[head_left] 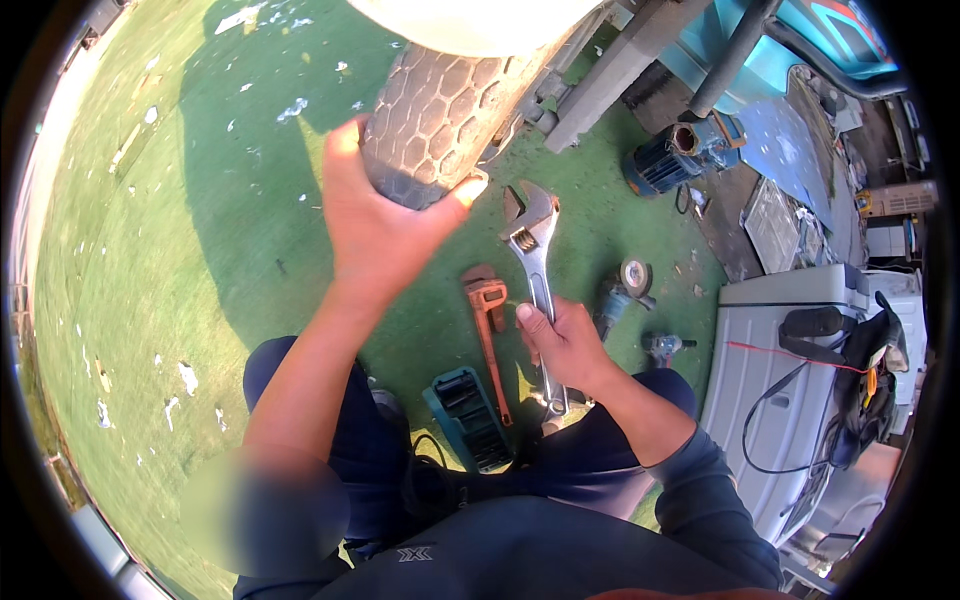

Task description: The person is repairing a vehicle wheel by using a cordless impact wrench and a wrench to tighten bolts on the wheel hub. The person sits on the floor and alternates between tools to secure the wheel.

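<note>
My left hand (375,235) reaches forward and wraps round the lower end of a tyre (425,115) with a honeycomb tread. The thumb presses on its right side, and the fingers lie along the left. In my right hand (570,345) is a silver adjustable wrench (537,265), held by the handle with its jaw pointing up and away from me. That jaw stands just right of the tyre and apart from it. On the ground between my hands lies an orange pipe wrench (489,340). Closer to me sits a teal tool case (465,415) with dark compartments.
An angle grinder (615,297) and a small power tool (667,347) lie to the right on green turf. Beyond them is a blue motor-like machine (660,165). A large grey chest (755,370) stands at the right, with a dark bag and cable on it. Grey metal bars (625,75) extend overhead.
</note>
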Tool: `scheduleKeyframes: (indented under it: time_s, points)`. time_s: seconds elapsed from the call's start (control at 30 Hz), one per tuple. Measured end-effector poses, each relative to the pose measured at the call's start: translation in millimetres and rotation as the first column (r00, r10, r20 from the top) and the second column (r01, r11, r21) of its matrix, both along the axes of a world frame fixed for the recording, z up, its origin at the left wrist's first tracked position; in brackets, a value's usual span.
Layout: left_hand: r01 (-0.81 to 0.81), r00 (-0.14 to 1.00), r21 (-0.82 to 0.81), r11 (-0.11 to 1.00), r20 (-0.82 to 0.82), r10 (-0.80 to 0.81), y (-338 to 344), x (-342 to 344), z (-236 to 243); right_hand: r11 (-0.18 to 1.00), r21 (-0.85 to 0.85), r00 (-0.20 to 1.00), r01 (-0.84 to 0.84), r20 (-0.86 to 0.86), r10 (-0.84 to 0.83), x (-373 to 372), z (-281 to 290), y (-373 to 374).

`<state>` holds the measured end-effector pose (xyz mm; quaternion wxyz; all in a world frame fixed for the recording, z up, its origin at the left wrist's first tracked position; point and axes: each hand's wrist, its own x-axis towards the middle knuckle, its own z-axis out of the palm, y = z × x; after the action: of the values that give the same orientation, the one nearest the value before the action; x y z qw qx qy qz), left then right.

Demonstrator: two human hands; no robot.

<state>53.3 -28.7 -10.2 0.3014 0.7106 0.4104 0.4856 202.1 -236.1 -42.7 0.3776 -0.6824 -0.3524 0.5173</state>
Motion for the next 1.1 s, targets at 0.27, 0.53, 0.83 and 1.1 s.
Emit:
scheduleKeyframes:
  time_s: [0.27, 0.53, 0.83, 1.1]
  points:
    - [-0.002, 1.0, 0.001, 1.0, -0.017, 0.003, -2, 1, -1, 0.941, 0.233, 0.964, 0.245, 0.041, -0.262, 18, -23, 23]
    - [0.002, 1.0, -0.065, 0.998, -0.006, -0.002, -21, 11, 3, 0.967, 0.206, 0.924, 0.151, 0.32, -0.212, 38, -44, 77]
    - [-0.029, 0.996, 0.019, 0.999, -0.082, 0.031, -16, 8, 6, 0.749, 0.448, 0.84, 0.489, -0.01, -0.542, 27, -49, 54]
    - [-0.02, 0.997, 0.065, 0.998, -0.072, 0.024, -12, 5, 3, 0.828, 0.347, 0.881, 0.441, 0.006, -0.473, 29, -51, 58]
